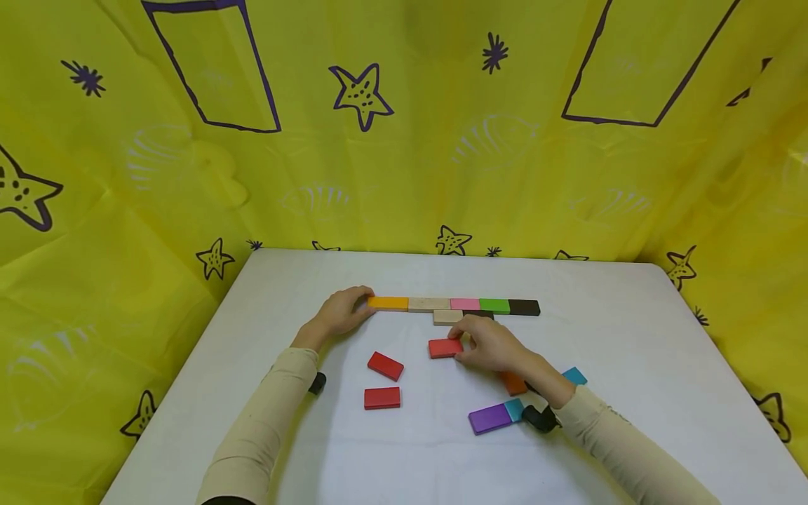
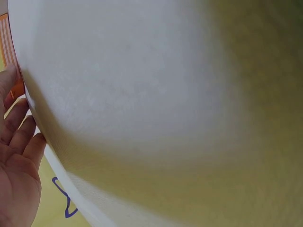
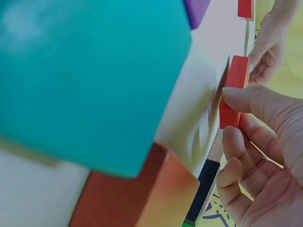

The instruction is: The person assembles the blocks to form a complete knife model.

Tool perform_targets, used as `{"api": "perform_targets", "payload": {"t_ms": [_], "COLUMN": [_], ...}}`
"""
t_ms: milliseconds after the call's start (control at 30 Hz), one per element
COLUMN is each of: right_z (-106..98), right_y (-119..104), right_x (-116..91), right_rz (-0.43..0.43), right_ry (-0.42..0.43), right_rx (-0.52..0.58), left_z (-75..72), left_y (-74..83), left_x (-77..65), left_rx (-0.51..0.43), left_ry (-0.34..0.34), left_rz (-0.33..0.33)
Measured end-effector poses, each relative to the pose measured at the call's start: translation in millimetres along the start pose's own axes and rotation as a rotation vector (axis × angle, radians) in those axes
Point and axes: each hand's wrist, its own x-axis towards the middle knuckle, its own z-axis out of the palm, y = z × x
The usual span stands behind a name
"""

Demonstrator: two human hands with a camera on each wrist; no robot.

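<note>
- Red block [image 1: 445, 348]: we find it on the person's side of the long row [image 1: 453, 304], near the row's middle and apart from it.
- We see the right hand [image 1: 494, 345] holding that block in a narrow pinch between thumb and fingers; we cannot tell whether the block touches the table [image 1: 435, 456].
- From the long row's left end we count a yellow block [image 1: 388, 304], a tan block [image 1: 429, 304], a pink block [image 1: 465, 304], a green block [image 1: 494, 306] and a black block [image 1: 524, 307], end to end.
- We see the left hand [image 1: 339, 313] at the row's left end, gripping the tip of the yellow block.
- Along the row's near side we spot a shorter row [image 1: 447, 318], tan then black, partly hidden by the right hand.
- Nearer the person than the row, below its left half, we see two loose red blocks [image 1: 381, 398].
- Below the row's right half we see a purple block [image 1: 489, 419] with a teal block [image 1: 514, 409] at its end, and a partly covered orange block [image 1: 513, 383].
- Behind the row we see a yellow curtain [image 1: 404, 161].
</note>
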Motion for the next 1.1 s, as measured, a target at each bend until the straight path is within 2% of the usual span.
{"api": "perform_targets", "payload": {"t_ms": [200,367,1100], "right_z": [-0.7,-4.2,-4.9], "right_y": [3.6,5.3,9.0], "right_x": [3.7,7.9,15.1], "right_rz": [0.064,0.114,0.137], "right_ry": [0.020,0.026,0.046], "right_rx": [-0.029,-0.009,-0.054], "left_z": [1.1,0.7,0.3], "left_y": [-0.2,0.3,1.7], "left_x": [-1.7,-2.3,0.3], "left_rx": [0.005,0.013,0.002], "left_ry": [0.000,0.003,-0.008], "left_rz": [-0.004,0.002,-0.016]}}
